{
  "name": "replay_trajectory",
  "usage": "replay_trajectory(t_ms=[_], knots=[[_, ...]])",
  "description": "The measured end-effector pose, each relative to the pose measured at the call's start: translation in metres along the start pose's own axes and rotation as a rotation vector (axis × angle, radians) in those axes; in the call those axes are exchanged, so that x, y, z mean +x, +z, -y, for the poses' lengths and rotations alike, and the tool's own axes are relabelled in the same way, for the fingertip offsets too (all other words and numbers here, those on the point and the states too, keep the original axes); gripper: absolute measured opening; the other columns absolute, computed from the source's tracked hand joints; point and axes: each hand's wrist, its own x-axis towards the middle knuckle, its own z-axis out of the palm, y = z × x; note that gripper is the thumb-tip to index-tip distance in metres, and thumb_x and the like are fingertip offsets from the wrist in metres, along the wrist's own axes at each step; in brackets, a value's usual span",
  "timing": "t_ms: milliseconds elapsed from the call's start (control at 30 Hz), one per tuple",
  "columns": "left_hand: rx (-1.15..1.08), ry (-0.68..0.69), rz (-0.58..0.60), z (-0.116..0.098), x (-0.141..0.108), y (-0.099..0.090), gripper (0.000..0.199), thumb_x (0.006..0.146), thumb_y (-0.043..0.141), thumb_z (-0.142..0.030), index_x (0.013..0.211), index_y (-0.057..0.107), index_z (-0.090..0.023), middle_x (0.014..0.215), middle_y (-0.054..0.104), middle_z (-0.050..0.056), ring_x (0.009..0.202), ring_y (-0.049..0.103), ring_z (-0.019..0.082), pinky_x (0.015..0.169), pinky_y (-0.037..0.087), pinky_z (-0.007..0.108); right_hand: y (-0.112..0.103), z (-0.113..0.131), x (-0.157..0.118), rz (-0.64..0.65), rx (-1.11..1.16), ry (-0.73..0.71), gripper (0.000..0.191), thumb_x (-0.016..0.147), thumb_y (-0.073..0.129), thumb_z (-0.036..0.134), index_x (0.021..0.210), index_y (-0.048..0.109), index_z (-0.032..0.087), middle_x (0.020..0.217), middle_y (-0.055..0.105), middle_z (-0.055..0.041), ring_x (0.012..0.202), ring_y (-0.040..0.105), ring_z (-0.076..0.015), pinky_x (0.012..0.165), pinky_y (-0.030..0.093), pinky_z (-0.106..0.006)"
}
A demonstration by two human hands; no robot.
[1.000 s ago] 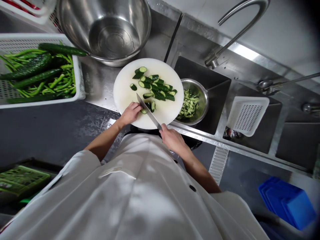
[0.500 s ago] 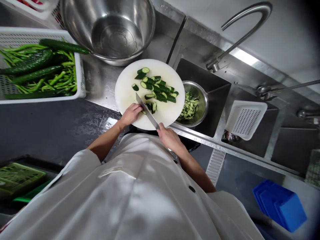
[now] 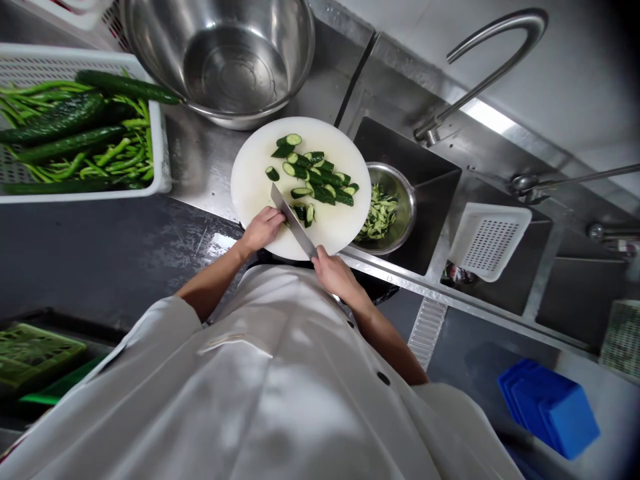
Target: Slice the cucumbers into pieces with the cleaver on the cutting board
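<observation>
My right hand (image 3: pixel 333 270) is closed around the handle of a kitchen knife (image 3: pixel 294 223), whose blade slants up and left across the round white cutting board (image 3: pixel 250 160). Against the blade's left side, my left hand (image 3: pixel 264 227) is curled with its fingertips down on a cucumber piece, mostly hidden by the fingers and blade. Right of the blade lie a few cut cucumber slices (image 3: pixel 309 215). Farther back on the board is a loose group of chunky cucumber pieces (image 3: pixel 327 179), and a single short piece (image 3: pixel 272 173) sits apart to the left.
A steel bowl with sliced cucumber (image 3: pixel 383 212) stands in the sink (image 3: pixel 430 213), right of the board. Behind the board is a large steel basin (image 3: pixel 235 73). A white basket (image 3: pixel 163 157) at left holds whole cucumbers and green peppers. A faucet (image 3: pixel 480 87) arches over the sink.
The knife and both hands stay almost in place; the blade has shifted very slightly left relative to the board. The view itself has turned a little.
</observation>
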Motion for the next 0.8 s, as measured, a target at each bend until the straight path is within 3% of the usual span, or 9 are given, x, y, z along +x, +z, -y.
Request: replay_trajectory(t_ms=[367,433,533,600,667,733,800], knots=[[-0.037,-0.008,-0.001,-0.004,-0.001,-0.005,0.025,0.102,0.044,-0.021,0.098,0.069,-0.021,0.100,0.069,0.011,0.096,0.061,0.025,0.090,0.056,0.043,0.007,-0.004,0.013,-0.090,0.054,-0.012,0.041,0.112,0.030,0.035,0.143,0.047,0.015,0.104,0.076,-0.0156,0.097,0.071,-0.0312,0.079,0.044,-0.033],[-0.046,-0.076,-0.052,0.003,0.009,-0.014,0.022,0.100,0.046,-0.021,0.097,0.068,-0.021,0.098,0.067,0.010,0.098,0.062,0.025,0.091,0.056,0.044,0.008,-0.016,0.001,-0.118,0.062,-0.012,0.042,0.112,0.029,0.034,0.143,0.049,0.014,0.102,0.077,-0.0145,0.096,0.071,-0.0307,0.078,0.044,-0.033],[-0.007,-0.192,-0.169,0.024,0.046,-0.035,0.012,0.096,0.058,-0.024,0.104,0.066,-0.019,0.109,0.065,0.011,0.109,0.062,0.028,0.100,0.053,0.047,0.011,-0.034,-0.021,-0.146,0.032,-0.023,0.041,0.111,0.031,0.033,0.141,0.053,0.015,0.103,0.077,-0.0129,0.094,0.071,-0.0297,0.078,0.043,-0.032],[0.020,-0.184,-0.106,0.040,0.077,-0.049,0.019,0.093,0.067,-0.026,0.109,0.065,-0.015,0.117,0.063,0.012,0.118,0.059,0.030,0.109,0.048,0.049,0.016,-0.040,-0.027,-0.109,-0.005,-0.058,0.038,0.111,0.033,0.034,0.137,0.056,0.018,0.103,0.077,-0.0112,0.095,0.071,-0.0285,0.078,0.043,-0.031],[0.040,-0.157,0.054,0.053,0.101,-0.057,0.023,0.096,0.063,-0.027,0.109,0.066,-0.009,0.116,0.062,0.010,0.122,0.058,0.027,0.115,0.043,0.045,0.023,-0.040,-0.023,-0.049,-0.021,-0.092,0.036,0.112,0.035,0.036,0.132,0.059,0.020,0.102,0.077,-0.0095,0.096,0.071,-0.0269,0.079,0.043,-0.030],[0.041,-0.148,0.135,0.059,0.107,-0.059,0.024,0.099,0.054,-0.025,0.107,0.067,-0.006,0.115,0.061,0.009,0.121,0.058,0.024,0.116,0.043,0.039,0.030,-0.036,-0.014,-0.029,0.004,-0.075,0.036,0.112,0.035,0.038,0.132,0.059,0.021,0.105,0.077,-0.0092,0.098,0.070,-0.0261,0.081,0.043,-0.029],[0.014,-0.122,0.100,0.056,0.095,-0.054,0.022,0.097,0.052,-0.020,0.105,0.070,-0.009,0.118,0.060,0.009,0.119,0.059,0.022,0.113,0.047,0.036,0.035,-0.033,-0.005,-0.054,0.049,-0.013,0.038,0.113,0.034,0.037,0.137,0.057,0.019,0.110,0.076,-0.0109,0.101,0.070,-0.0264,0.083,0.044,-0.030]])
